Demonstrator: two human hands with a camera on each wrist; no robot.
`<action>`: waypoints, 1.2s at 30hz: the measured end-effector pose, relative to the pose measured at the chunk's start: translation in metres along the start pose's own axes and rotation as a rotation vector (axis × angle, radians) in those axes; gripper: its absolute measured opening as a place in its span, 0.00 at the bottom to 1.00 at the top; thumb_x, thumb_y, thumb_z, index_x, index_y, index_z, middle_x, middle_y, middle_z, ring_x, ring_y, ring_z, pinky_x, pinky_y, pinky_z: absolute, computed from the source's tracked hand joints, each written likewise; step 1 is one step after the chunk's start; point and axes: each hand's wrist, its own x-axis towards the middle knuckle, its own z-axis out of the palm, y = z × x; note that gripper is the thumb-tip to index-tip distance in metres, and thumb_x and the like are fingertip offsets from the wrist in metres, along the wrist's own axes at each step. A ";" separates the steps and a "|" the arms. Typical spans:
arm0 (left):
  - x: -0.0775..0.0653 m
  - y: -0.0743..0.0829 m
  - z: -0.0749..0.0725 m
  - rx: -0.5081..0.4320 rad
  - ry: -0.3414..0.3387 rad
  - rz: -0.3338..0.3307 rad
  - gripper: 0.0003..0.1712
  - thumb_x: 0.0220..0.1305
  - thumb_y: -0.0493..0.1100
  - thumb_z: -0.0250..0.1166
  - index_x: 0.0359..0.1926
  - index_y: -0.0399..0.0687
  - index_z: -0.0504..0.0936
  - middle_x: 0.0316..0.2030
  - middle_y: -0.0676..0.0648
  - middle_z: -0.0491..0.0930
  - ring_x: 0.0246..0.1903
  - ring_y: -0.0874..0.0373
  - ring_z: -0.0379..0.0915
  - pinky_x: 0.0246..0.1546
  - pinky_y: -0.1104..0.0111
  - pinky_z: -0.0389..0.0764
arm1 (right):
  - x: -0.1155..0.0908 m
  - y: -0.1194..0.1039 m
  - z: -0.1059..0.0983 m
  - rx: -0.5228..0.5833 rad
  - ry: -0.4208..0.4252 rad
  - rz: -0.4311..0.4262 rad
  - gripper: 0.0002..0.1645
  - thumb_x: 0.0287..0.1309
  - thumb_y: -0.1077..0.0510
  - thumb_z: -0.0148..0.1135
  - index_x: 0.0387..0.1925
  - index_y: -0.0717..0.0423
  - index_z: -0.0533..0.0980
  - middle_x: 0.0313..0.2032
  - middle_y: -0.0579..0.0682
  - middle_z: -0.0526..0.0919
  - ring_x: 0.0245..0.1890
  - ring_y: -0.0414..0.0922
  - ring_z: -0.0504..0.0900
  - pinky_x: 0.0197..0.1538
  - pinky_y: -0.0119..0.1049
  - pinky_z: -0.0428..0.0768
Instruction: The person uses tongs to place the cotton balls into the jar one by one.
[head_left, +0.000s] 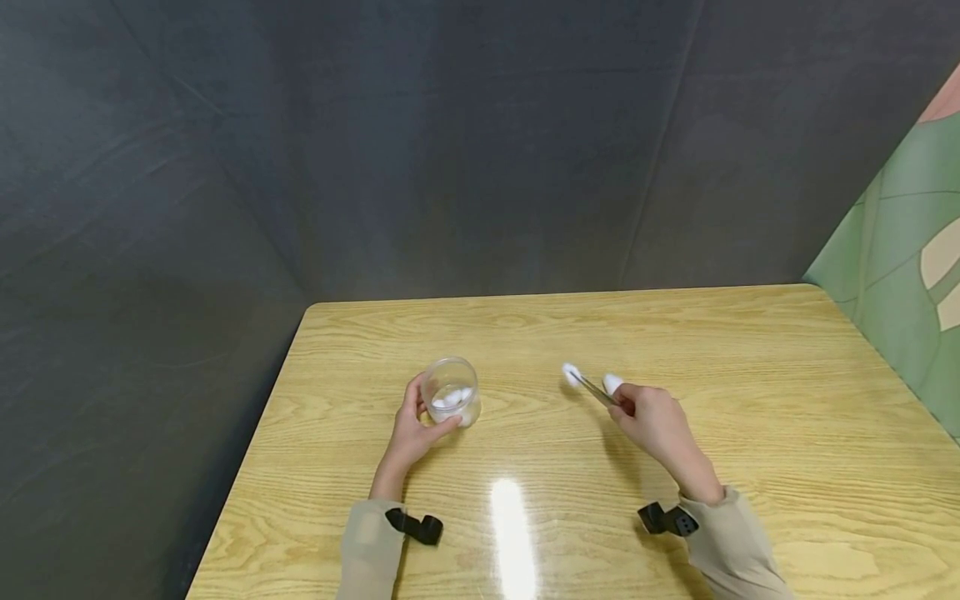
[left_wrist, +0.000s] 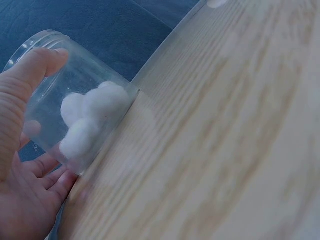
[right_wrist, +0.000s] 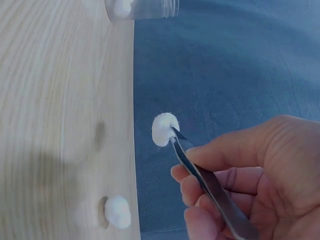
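Head view has your right hand (head_left: pixel 660 423) pinching tweezers (head_left: pixel 597 391) clamped on a cotton ball (head_left: pixel 571 374) above the table (head_left: pixel 750 358), right of the jar (head_left: pixel 450 372) your left hand (head_left: pixel 417 432) grips nearer the left edge; squeeze lightly and hold the jar steady.
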 end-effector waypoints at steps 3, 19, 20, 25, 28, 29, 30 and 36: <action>0.000 0.000 0.000 -0.003 -0.001 0.000 0.47 0.49 0.32 0.71 0.68 0.40 0.57 0.59 0.31 0.65 0.58 0.38 0.60 0.57 0.52 0.60 | 0.000 -0.004 0.000 0.012 0.010 -0.004 0.07 0.50 0.68 0.62 0.21 0.57 0.75 0.15 0.43 0.71 0.14 0.39 0.64 0.18 0.32 0.63; -0.001 0.000 0.000 -0.001 0.001 -0.014 0.47 0.49 0.33 0.72 0.68 0.42 0.57 0.59 0.32 0.66 0.58 0.39 0.60 0.57 0.53 0.60 | 0.002 -0.022 0.006 0.049 0.019 -0.040 0.07 0.51 0.69 0.62 0.22 0.57 0.76 0.14 0.42 0.70 0.13 0.38 0.64 0.18 0.31 0.63; -0.001 0.000 0.000 0.000 0.002 -0.014 0.47 0.49 0.33 0.72 0.68 0.42 0.57 0.59 0.32 0.66 0.58 0.40 0.60 0.57 0.53 0.61 | 0.002 -0.023 0.006 0.050 0.021 -0.045 0.07 0.50 0.69 0.62 0.22 0.57 0.75 0.14 0.42 0.70 0.13 0.38 0.64 0.18 0.31 0.63; -0.001 0.000 0.000 0.001 0.005 -0.007 0.47 0.49 0.33 0.72 0.67 0.41 0.57 0.59 0.32 0.66 0.58 0.39 0.60 0.57 0.53 0.61 | 0.003 -0.029 0.008 0.056 0.030 -0.064 0.07 0.50 0.69 0.63 0.22 0.57 0.76 0.14 0.42 0.70 0.14 0.37 0.63 0.18 0.31 0.64; -0.001 0.001 0.000 -0.002 0.005 -0.004 0.47 0.49 0.32 0.71 0.67 0.40 0.57 0.59 0.32 0.66 0.58 0.39 0.60 0.57 0.52 0.60 | 0.004 -0.033 0.010 0.067 0.032 -0.077 0.07 0.49 0.69 0.63 0.22 0.56 0.76 0.14 0.41 0.70 0.14 0.36 0.63 0.19 0.30 0.64; -0.001 0.001 0.000 -0.004 0.006 -0.007 0.47 0.49 0.32 0.71 0.67 0.40 0.57 0.59 0.31 0.66 0.58 0.38 0.60 0.57 0.52 0.60 | 0.004 -0.034 0.011 0.071 0.030 -0.079 0.08 0.49 0.69 0.63 0.22 0.56 0.76 0.14 0.41 0.70 0.14 0.36 0.63 0.19 0.30 0.64; -0.001 0.001 0.000 -0.005 0.005 -0.010 0.47 0.49 0.32 0.71 0.67 0.40 0.57 0.59 0.31 0.66 0.58 0.38 0.60 0.57 0.52 0.60 | 0.004 -0.035 0.012 0.072 0.030 -0.083 0.08 0.49 0.69 0.63 0.22 0.56 0.76 0.14 0.41 0.69 0.14 0.36 0.63 0.19 0.30 0.64; -0.001 0.002 0.000 -0.007 0.005 -0.018 0.47 0.49 0.32 0.71 0.67 0.40 0.57 0.59 0.31 0.65 0.58 0.38 0.60 0.57 0.52 0.60 | 0.008 -0.042 0.013 0.078 0.040 -0.100 0.08 0.49 0.68 0.64 0.21 0.56 0.76 0.14 0.40 0.69 0.15 0.36 0.63 0.19 0.31 0.64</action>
